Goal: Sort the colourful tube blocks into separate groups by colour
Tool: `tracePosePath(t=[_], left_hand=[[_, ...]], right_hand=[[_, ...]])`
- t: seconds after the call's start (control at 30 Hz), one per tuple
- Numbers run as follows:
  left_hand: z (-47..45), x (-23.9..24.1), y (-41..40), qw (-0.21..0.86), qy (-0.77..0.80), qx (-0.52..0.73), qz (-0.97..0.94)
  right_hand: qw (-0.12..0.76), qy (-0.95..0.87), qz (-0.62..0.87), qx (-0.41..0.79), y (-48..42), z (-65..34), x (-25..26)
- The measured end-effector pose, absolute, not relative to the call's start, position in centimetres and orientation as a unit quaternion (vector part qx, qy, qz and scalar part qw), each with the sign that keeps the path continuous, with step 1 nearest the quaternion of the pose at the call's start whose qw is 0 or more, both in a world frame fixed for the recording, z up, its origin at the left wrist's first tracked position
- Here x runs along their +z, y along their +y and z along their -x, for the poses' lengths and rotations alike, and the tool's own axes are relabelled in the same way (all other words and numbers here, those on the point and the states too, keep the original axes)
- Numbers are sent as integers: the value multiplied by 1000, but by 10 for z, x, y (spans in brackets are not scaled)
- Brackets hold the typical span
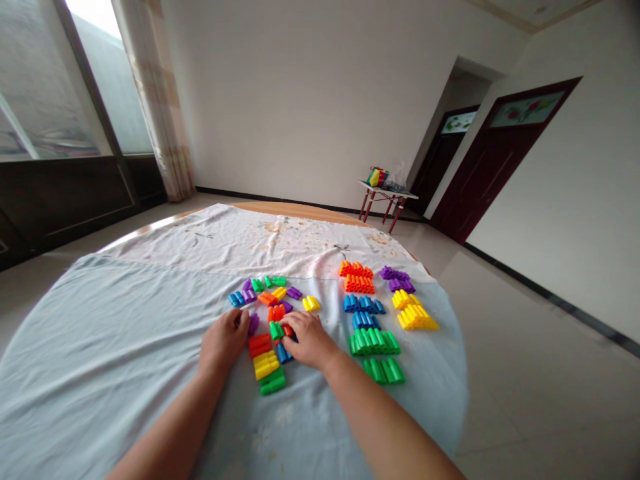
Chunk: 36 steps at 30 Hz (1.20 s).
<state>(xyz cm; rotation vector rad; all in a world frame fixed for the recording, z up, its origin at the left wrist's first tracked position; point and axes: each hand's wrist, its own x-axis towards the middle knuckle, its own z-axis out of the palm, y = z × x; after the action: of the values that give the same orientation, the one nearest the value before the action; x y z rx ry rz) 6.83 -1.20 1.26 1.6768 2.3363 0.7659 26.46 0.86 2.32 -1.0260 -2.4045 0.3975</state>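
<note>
My right hand (pixel 307 339) reaches in from the right, with thumb and fingers closed on a green tube block (pixel 276 330). My left hand (pixel 227 337) rests at the left with curled fingers; what they hold, if anything, is hidden. Beside its fingertips lies a purple tube block (pixel 254 323). Between and below the hands are a red block (pixel 260 345), a yellow block (pixel 266 365) and a green block (pixel 273 382) in a column. A blue block (pixel 283 354) is partly covered by my right hand. Orange blocks (pixel 275 313) sit just beyond the held one.
Sorted piles stand to the right: orange (pixel 357 277), blue (pixel 364 305), green (pixel 375 341), purple (pixel 397 279) and yellow (pixel 415 312). More loose mixed blocks lie beyond my hands. A cloth (pixel 125 347) covers the round table. A small table (pixel 407 195) holds bags by the wall.
</note>
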Motion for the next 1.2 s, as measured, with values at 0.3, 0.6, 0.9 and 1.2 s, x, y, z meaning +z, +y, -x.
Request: tracePosePath(t=[0.3, 0.6, 0.9, 1.2], left_hand=[[-69, 13, -13, 101, 782, 267, -554], [-69, 16, -13, 112, 782, 266, -553], [-67, 17, -14, 120, 781, 257, -557], [-62, 16, -8, 137, 796, 222, -547]], right_hand=[[206, -880, 405, 138, 16, -284, 45], [227, -857, 450, 110, 58, -257, 32], [114, -893, 429, 72, 93, -211, 34], [106, -875, 471, 41, 87, -227, 45]])
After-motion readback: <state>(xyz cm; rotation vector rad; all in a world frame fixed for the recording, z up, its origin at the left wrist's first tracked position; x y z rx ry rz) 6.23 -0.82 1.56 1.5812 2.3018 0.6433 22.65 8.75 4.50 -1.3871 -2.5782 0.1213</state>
